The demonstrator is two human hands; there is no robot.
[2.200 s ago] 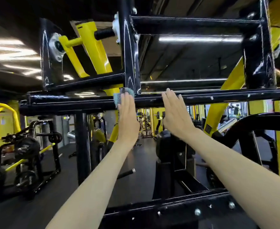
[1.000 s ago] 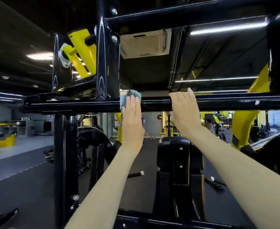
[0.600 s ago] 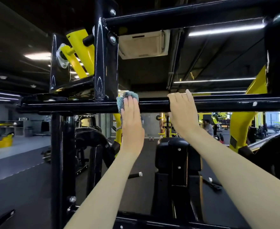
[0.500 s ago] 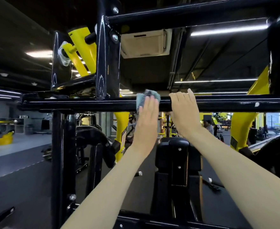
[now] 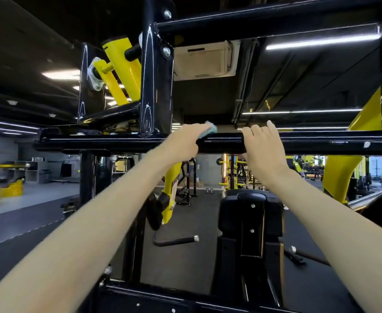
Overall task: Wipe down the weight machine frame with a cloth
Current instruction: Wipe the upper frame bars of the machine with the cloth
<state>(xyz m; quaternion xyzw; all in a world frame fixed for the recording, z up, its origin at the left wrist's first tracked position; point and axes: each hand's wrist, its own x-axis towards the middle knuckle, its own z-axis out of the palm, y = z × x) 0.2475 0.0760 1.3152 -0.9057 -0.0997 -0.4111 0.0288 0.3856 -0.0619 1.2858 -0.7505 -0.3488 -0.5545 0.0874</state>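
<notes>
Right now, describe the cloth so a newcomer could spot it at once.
Find the long black horizontal bar crossing the view. The left hand presses the cloth onto its top, beside the right hand. It is the only pale teal thing among black and yellow metal.

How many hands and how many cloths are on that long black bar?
Hands: 2 (left hand presses the cloth, right hand grips the bar)
Cloth: 1
Total: 3 things on the black bar
</notes>
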